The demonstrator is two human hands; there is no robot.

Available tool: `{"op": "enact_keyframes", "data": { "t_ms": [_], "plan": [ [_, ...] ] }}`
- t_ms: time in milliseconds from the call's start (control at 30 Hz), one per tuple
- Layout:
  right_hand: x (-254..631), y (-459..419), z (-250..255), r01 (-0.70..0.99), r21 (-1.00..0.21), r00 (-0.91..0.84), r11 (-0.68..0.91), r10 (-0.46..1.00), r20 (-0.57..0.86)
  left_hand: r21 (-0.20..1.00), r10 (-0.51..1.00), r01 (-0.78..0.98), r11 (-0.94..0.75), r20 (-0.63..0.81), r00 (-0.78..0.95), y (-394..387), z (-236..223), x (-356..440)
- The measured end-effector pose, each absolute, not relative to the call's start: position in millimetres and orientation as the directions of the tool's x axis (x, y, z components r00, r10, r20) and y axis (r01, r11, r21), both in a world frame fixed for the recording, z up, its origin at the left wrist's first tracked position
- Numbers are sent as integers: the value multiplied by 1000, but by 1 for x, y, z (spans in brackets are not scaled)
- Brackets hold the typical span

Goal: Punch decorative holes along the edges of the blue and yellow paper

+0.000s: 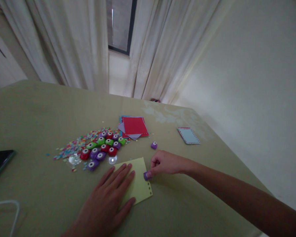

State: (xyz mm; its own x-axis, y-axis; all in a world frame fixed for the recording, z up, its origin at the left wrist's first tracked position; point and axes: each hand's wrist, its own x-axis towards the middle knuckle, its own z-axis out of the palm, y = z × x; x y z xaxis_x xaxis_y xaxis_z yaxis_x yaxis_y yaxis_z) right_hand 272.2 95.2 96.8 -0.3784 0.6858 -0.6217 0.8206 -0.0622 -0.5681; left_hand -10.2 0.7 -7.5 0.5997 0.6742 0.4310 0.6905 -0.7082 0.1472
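Note:
A yellow sheet of paper (139, 184) lies on the table, with a short row of punched holes along its lower right edge. My left hand (108, 197) rests flat on the sheet's left part, fingers stretched out. At the right edge, my right hand (164, 163) is closed on a small purple craft punch (147, 176), its thumb pressing on top; the punch sits over the paper's edge. Another purple punch (154, 145) stands just beyond the right hand. Several red, green and purple punches (105, 147) are grouped to the left, past my left hand.
Colourful paper confetti (75, 144) spreads around the grouped punches. Behind them lies a stack of red, blue and lilac sheets (135, 126). A pale blue card with a patterned border (188, 135) is at right. A dark device (0, 163) and white cable (14, 205) lie at left.

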Motion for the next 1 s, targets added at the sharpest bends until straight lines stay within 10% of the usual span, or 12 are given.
{"op": "enact_keyframes", "data": {
  "t_ms": [1000],
  "plan": [
    [267, 103, 102, 859, -511, -373, -36, 639, -672, 198, 680, 673, -713, 429, 595, 1, -5, -11]
  ]
}}
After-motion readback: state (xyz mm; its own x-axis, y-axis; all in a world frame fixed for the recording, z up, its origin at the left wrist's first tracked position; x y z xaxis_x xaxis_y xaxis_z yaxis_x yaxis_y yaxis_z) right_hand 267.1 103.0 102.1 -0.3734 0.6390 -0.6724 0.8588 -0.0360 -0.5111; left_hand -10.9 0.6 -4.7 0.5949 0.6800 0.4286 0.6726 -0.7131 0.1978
